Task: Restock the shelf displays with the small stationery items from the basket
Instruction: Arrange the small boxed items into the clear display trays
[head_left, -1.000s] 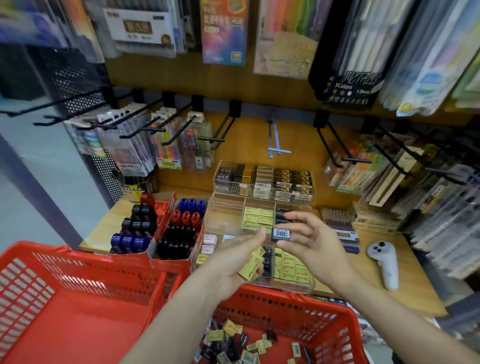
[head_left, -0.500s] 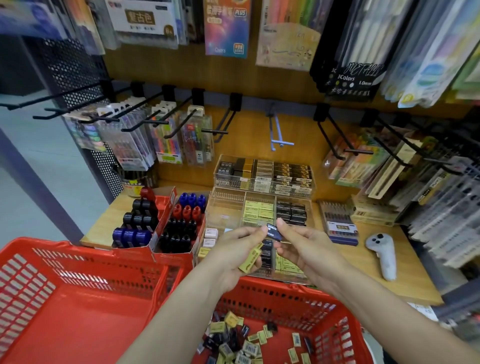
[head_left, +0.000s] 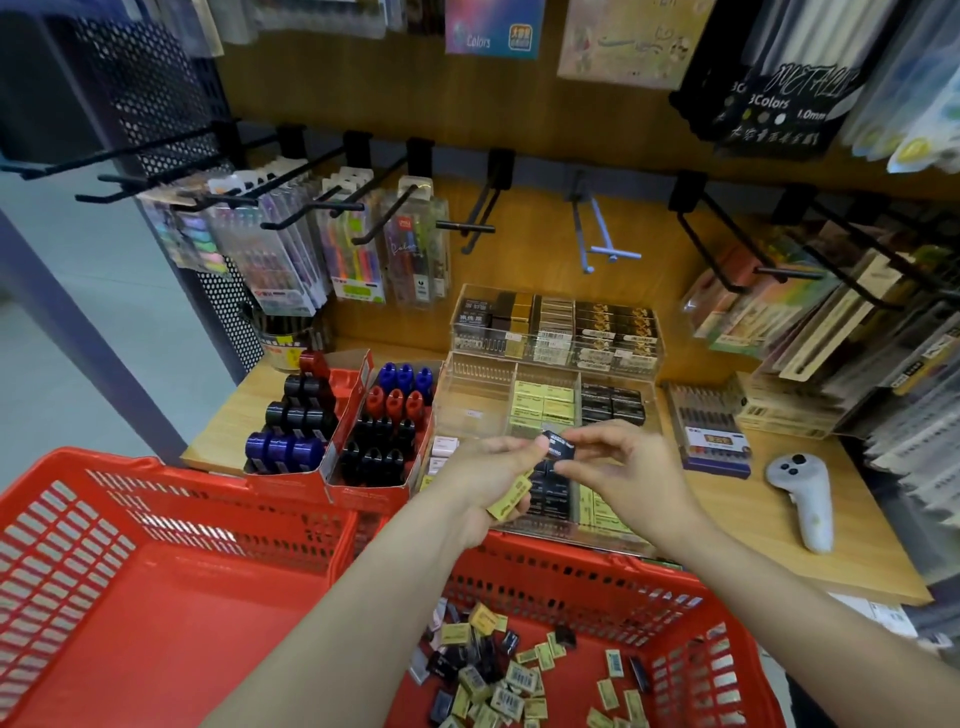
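Black small boxed eraser (head_left: 560, 446) is pinched between both hands above a clear acrylic divided tray (head_left: 470, 410). Left hand (head_left: 493, 475) also curls around yellow erasers (head_left: 511, 500); right hand (head_left: 621, 475) grips with fingertips. Red plastic basket (head_left: 691, 613) sits below.

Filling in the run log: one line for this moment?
left hand: holds yellow erasers | right hand: pinches black eraser | over clear tray

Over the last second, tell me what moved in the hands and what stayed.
The right hand brought the small black item from out over the clear tray back toward the left hand; now both hands pinch it between fingertips. The left hand still grips yellow packets. The loose items in the red basket and the white controller stayed put.
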